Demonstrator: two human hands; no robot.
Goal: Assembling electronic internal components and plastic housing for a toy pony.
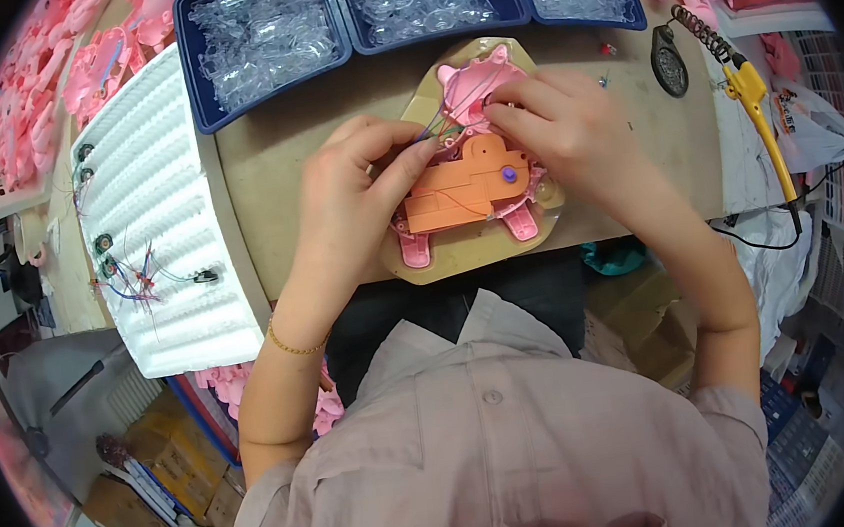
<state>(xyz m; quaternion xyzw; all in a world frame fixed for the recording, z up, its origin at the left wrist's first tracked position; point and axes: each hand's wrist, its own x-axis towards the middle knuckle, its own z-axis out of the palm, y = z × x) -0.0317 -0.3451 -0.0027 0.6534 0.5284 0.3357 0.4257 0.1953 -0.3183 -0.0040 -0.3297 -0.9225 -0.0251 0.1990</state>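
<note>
In front of me a pink plastic toy shell (471,80) lies open on a tan, rounded board (412,262). An orange plastic housing (451,193) with a purple knob (509,174) sits inside it. Thin coloured wires (438,122) run across the shell, above the housing. My left hand (360,184) pinches these wires between thumb and forefinger at the shell's left side. Fingers closed, my right hand (571,130) is at the right inner edge of the shell's upper part; what it grips is mostly hidden by the fingertips.
Blue bins (349,54) of clear plastic parts stand at the back. On the left, a white ribbed foam tray (163,226) carries wired small parts. A yellow-handled soldering iron (760,113) and a dark oval object (667,61) are at the right. Pink shells (38,116) are piled far left.
</note>
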